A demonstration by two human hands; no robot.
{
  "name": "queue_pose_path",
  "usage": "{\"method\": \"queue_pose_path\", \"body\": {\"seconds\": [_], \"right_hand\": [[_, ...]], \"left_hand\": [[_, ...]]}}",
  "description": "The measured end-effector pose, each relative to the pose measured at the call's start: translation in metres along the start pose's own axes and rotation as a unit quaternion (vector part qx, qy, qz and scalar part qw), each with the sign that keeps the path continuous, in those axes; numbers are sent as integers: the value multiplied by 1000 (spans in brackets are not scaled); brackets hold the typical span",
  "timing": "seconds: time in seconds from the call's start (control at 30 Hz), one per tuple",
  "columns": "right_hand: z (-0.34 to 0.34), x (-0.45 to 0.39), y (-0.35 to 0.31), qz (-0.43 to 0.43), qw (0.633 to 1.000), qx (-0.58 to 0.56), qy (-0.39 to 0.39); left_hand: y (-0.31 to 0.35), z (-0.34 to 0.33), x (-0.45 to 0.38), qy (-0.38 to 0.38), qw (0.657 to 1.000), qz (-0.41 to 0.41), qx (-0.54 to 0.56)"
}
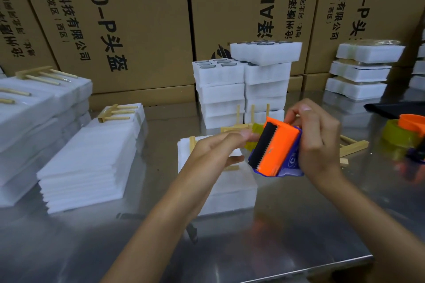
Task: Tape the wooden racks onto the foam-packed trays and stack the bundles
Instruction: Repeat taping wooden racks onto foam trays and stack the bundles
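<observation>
Here my right hand (318, 142) grips the orange tape dispenser (274, 150), fingers curled over its top and thumb side, its serrated blade turned toward me. My left hand (220, 151) pinches the yellowish tape end (257, 127) just beside the dispenser's front edge, fingers bent around it. Both hands hover above the foam-packed tray (230, 190) that lies flat on the steel tabletop (253, 248) in front of me. A wooden rack (193, 142) rests on the tray's far edge, mostly hidden behind my left hand.

More loose wooden racks (351, 147) lie on the tabletop to the right of the dispenser. To the left sits a stack of finished bundles (92, 163) with a rack (115, 112) on top, and a second, taller pile (34, 110) is at the far left. Behind my hands stand two columns of white foam trays (241, 89), and another stack (361, 71) is far right. A second tape dispenser (407, 135) lies at the right edge, blurred. Printed cardboard cartons (138, 18) form the backdrop.
</observation>
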State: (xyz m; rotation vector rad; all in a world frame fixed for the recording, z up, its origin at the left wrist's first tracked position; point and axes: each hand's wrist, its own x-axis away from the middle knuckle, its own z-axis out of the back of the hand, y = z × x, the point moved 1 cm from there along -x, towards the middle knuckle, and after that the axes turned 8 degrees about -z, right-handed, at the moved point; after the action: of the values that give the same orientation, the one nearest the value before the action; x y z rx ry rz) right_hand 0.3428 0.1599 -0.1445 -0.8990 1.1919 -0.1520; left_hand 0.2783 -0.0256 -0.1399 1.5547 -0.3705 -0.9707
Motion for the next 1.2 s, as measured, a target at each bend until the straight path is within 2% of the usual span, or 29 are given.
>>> {"method": "queue_pose_path", "body": {"seconds": [0.2,0.33,0.4,0.47,0.53,0.57,0.63,0.73,0.8,0.93,1.2], "right_hand": [[-7,3,9,-21,999,39,10],[-9,2,9,-9,997,75,-6],[-9,-1,9,9,993,116,-31],[-7,-4,10,36,978,199,-58],[-2,-9,14,41,964,255,-69],[1,-11,16,34,964,256,-66],[6,-14,20,16,973,223,-53],[4,-15,20,1,981,190,-46],[0,-13,20,-6,981,189,-49],[0,-12,18,-27,983,171,-55],[-5,-13,8,-14,975,211,-73]], "left_hand": [[3,-1,9,-11,999,-27,-19],[-3,3,4,26,1000,-9,0],[-5,7,-2,81,997,-9,3],[-2,25,-13,172,983,-23,58],[2,49,-25,206,976,-18,71],[3,57,-29,188,981,3,37],[-1,56,-31,105,993,52,-21],[-11,29,-25,-17,994,94,44],[-14,14,-22,-60,994,80,51],[-15,4,-21,-31,998,51,22],[-19,0,-27,74,993,77,49]]}}
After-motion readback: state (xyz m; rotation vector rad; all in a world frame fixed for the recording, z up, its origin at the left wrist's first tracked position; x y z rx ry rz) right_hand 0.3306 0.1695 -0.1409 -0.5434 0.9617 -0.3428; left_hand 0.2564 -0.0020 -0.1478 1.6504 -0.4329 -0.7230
